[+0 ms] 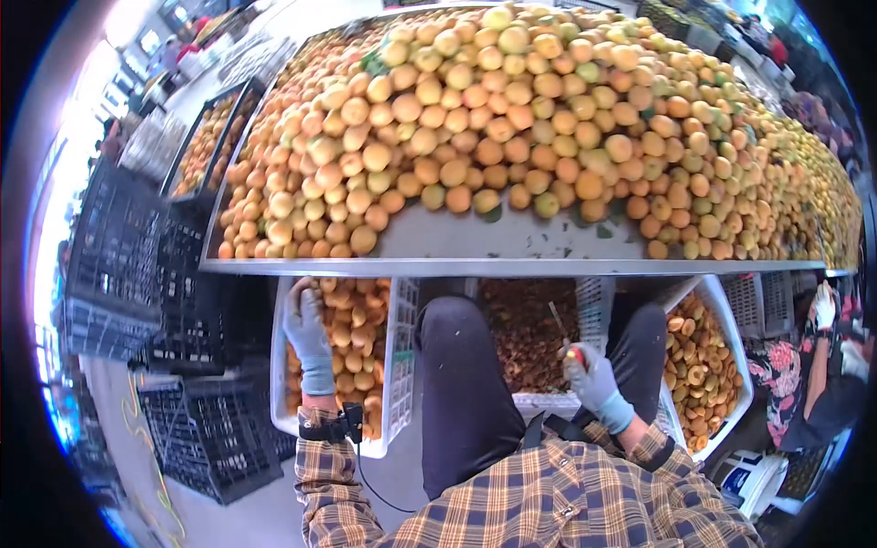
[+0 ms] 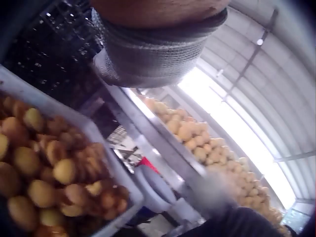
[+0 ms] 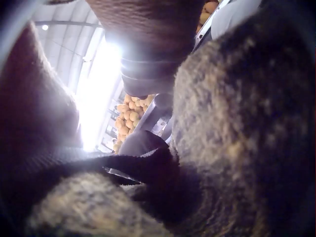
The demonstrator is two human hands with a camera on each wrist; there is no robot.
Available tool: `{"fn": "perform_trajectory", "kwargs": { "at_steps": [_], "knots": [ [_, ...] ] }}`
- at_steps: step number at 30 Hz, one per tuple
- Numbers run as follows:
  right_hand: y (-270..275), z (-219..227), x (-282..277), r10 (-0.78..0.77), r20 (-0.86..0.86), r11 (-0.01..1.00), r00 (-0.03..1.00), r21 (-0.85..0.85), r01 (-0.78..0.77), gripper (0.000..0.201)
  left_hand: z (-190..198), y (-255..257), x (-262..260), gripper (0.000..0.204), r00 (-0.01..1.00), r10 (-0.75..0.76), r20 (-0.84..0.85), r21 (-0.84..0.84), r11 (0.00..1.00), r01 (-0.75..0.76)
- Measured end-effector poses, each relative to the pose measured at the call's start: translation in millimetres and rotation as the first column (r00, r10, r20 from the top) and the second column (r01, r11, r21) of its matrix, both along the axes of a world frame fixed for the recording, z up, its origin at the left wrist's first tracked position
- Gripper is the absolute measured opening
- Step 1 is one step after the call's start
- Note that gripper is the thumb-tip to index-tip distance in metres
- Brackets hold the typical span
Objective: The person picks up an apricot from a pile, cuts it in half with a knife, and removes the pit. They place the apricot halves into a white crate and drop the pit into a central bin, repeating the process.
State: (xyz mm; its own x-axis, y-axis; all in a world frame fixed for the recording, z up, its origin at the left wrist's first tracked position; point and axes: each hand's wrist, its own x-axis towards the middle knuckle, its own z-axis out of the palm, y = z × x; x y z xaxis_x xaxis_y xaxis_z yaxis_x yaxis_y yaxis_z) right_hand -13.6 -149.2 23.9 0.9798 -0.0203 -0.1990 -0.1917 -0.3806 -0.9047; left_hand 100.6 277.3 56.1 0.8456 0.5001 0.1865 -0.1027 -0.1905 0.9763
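In the head view my gloved left hand (image 1: pixel 311 338) reaches over the outer side of a white crate (image 1: pixel 402 365) with apricot halves (image 1: pixel 358 342) in it. Its fingers point toward the metal table edge, and nothing shows in them. My gloved right hand (image 1: pixel 598 388) grips a small knife (image 1: pixel 575 355) by its red handle, the thin blade pointing up and away. Below the blade, between my knees, stands a crate of dark brown scraps (image 1: pixel 521 333). The left wrist view shows the left glove's cuff (image 2: pixel 148 52) beside the crate; the fingers are hidden there. Sleeve cloth fills much of the right wrist view.
A metal table (image 1: pixel 438 239) heaped with whole apricots (image 1: pixel 512 119) spans the front. Another white crate of apricot halves (image 1: pixel 699 365) stands right of my knee. Black crates (image 1: pixel 215 434) stack up at left. Another person's arm (image 1: pixel 818 352) shows at far right.
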Motion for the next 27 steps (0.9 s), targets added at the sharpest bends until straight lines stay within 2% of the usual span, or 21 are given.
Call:
{"fn": "perform_trajectory", "kwargs": {
  "at_steps": [2,4,6,8,10,11,12,13,14,15,16,17,18,19,20,21,22,23,24,26,27],
  "knots": [
    [-2.5,-5.4,-3.7,0.080,0.022,0.996,0.997,0.028,-0.081,0.043,27.1,-50.4,34.7,0.016,0.983,-0.162,-0.087,0.012,0.986,0.163],
    [-1.7,8.9,-4.2,0.102,0.042,0.995,0.994,-0.020,-0.101,0.041,21.0,-88.5,78.7,0.018,0.936,-0.348,-0.063,0.211,0.912,0.353],
    [-4.0,13.7,-6.4,0.095,0.044,0.995,0.995,-0.043,-0.093,0.040,19.7,-130.6,118.0,0.024,0.886,-0.459,-0.067,0.547,0.726,0.417],
    [-8.2,13.0,-8.6,0.070,0.056,0.997,0.996,-0.044,-0.068,0.037,13.1,-166.2,151.5,0.039,0.932,-0.348,-0.104,0.707,0.633,0.315],
    [-12.3,18.9,-12.2,0.039,-0.047,0.999,0.998,0.013,-0.038,0.035,30.5,-187.5,176.4,0.052,0.919,-0.125,-0.374,0.758,0.530,0.381],
    [-14.0,19.6,-13.1,0.042,-0.017,0.999,0.999,-0.020,-0.042,0.033,26.1,-190.9,191.4,0.057,0.879,-0.088,-0.468,0.736,0.512,0.443],
    [-16.4,20.3,-13.5,0.037,-0.008,0.999,0.999,-0.022,-0.037,0.033,4.4,-190.8,205.8,0.057,0.883,-0.093,-0.460,0.739,0.511,0.439],
    [-17.9,19.6,-14.6,0.035,0.004,0.999,0.999,-0.020,-0.035,0.032,-23.3,-188.2,221.0,0.058,0.889,-0.101,-0.446,0.767,0.469,0.438],
    [-18.4,17.4,-15.9,0.031,0.015,0.999,0.999,-0.012,-0.031,0.032,-34.8,-185.6,227.5,0.060,0.895,-0.109,-0.433,0.796,0.420,0.436],
    [-20.5,11.1,-17.2,0.007,-0.002,0.995,1.000,0.103,-0.007,0.031,-28.0,-182.8,221.3,0.060,0.896,-0.113,-0.430,0.803,0.406,0.437],
    [-20.3,13.1,-17.1,-0.008,-0.003,0.993,1.000,0.120,0.009,0.031,-16.7,-179.7,206.3,0.054,0.866,-0.335,-0.370,0.552,0.670,0.495],
    [-21.0,19.7,-13.1,-0.037,-0.027,0.957,0.999,0.285,0.043,0.031,-3.7,-177.4,185.6,0.048,0.825,-0.514,-0.236,0.209,0.802,0.560],
    [-22.8,27.9,-9.1,-0.063,-0.056,0.894,0.996,0.441,0.081,0.030,7.9,-177.5,163.9,0.044,0.783,-0.619,-0.049,-0.168,0.778,0.605],
    [-21.4,42.7,-5.3,-0.063,-0.110,0.833,0.992,0.542,0.113,0.028,18.2,-181.2,137.6,0.043,0.749,-0.663,0.010,-0.357,0.697,0.622],
    [-21.9,35.5,-2.5,-0.064,0.035,0.915,0.997,0.400,0.044,0.025,26.6,-187.3,107.1,0.044,0.724,-0.686,0.073,-0.536,0.585,0.608],
    [-20.1,48.5,1.8,-0.024,0.038,0.931,0.999,0.366,0.009,0.025,30.0,-195.2,75.8,0.044,0.696,-0.713,0.081,-0.629,0.505,0.591],
    [-17.1,53.1,3.6,0.005,0.015,0.905,1.000,0.424,-0.011,0.028,32.5,-205.5,45.2,0.044,0.673,-0.734,0.096,-0.718,0.417,0.558],
    [-14.9,57.4,5.2,0.040,0.052,0.931,0.998,0.360,-0.056,0.031,36.2,-216.9,18.0,0.043,0.653,-0.743,0.144,-0.753,0.347,0.560],
    [-12.6,60.9,3.5,0.077,0.083,0.952,0.994,0.291,-0.098,0.033,32.1,-228.1,-4.3,0.053,0.610,-0.776,0.163,-0.730,0.321,0.603],
    [-9.0,68.9,-4.5,0.110,0.097,0.947,0.989,0.292,-0.134,0.035,26.6,-246.5,-40.3,0.059,0.589,-0.783,0.201,-0.760,0.256,0.598],
    [-9.5,68.1,-10.6,0.134,0.105,0.962,0.985,0.223,-0.155,0.033,14.2,-253.1,-54.0,0.062,0.613,-0.766,0.196,-0.840,0.191,0.508]
  ]
}}
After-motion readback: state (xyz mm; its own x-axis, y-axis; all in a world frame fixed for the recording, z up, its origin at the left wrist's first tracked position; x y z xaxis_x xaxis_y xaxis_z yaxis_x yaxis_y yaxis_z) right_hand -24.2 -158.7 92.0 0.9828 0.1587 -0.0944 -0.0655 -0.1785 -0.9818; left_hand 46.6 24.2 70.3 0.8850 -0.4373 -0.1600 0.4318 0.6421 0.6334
